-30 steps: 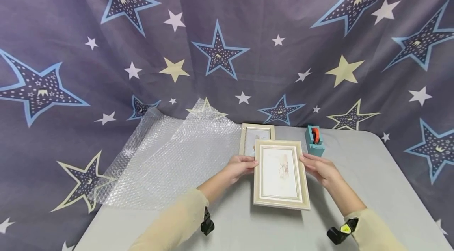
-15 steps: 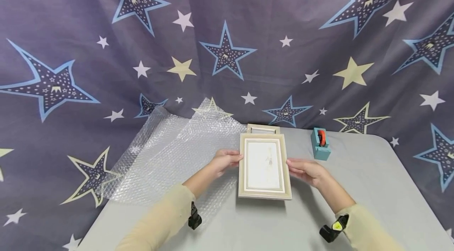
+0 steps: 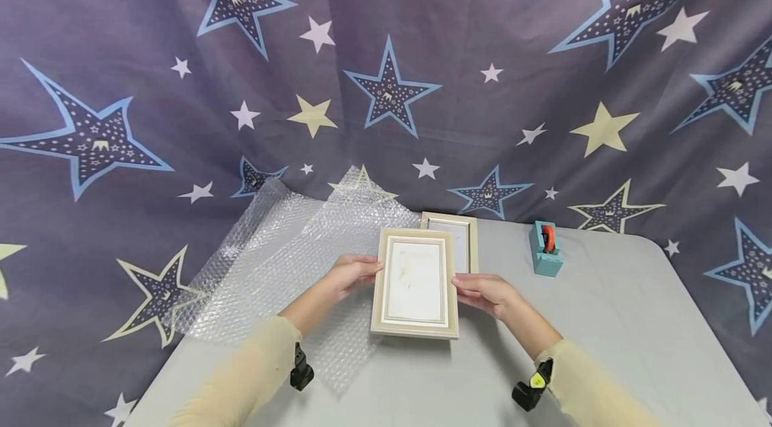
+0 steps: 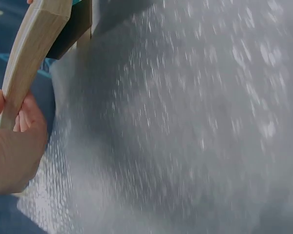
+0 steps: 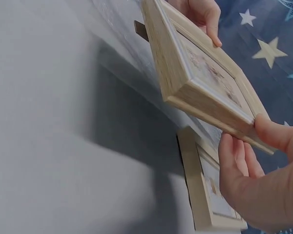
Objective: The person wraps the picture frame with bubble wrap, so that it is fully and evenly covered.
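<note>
Both hands hold a cream picture frame raised above the table, tilted, its picture side up. The left hand pinches its left edge between thumb and fingers; in the left wrist view that hand grips the wooden side. On the opposite edge, the right hand has its thumb on top and fingers beneath, as the right wrist view shows with the hand. A second cream picture frame lies on the table behind, partly covered by the held one. Bubble wrap spreads under and left of the held frame.
A teal tape dispenser with an orange-red roll stands at the back right of the grey table. Behind the table hangs a star-patterned curtain, and the wrap's far corner leans up against it.
The hands have carried the picture frame leftward, away from the front of the second frame, to the right edge of the bubble wrap. More of the second frame shows than half a second ago.
</note>
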`<action>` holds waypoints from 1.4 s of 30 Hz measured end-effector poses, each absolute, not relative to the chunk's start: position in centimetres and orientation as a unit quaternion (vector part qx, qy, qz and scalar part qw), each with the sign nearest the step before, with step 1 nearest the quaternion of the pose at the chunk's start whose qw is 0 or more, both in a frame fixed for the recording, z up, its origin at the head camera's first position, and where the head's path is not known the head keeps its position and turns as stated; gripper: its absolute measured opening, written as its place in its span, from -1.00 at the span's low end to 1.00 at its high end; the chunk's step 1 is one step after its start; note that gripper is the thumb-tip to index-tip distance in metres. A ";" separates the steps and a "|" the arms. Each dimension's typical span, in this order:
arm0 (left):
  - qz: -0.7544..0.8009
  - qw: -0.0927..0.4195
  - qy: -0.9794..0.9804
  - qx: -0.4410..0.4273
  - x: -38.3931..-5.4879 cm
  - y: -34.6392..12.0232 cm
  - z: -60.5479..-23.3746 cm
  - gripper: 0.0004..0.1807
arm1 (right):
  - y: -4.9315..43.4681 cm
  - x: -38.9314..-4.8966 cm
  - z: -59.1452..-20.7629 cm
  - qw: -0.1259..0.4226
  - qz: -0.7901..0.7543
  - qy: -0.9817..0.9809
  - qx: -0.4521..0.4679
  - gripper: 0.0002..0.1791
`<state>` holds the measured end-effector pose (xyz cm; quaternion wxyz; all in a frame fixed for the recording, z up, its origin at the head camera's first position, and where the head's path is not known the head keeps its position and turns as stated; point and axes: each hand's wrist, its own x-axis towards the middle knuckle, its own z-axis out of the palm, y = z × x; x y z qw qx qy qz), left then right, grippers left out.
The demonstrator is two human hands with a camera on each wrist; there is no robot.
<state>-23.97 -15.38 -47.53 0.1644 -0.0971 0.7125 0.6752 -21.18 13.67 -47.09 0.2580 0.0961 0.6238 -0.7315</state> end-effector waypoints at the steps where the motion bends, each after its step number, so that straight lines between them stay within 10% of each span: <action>1: 0.674 0.163 0.714 -0.099 -24.0 -15.8 -47.5 -0.52 | 13.2 -21.3 -47.2 0.258 -0.734 0.622 0.096 -0.39; 42: 0.637 0.123 0.745 -0.154 -26.1 -29.4 -47.9 -0.47 | -3.1 -23.5 -48.6 0.150 -0.707 0.678 0.135 -0.68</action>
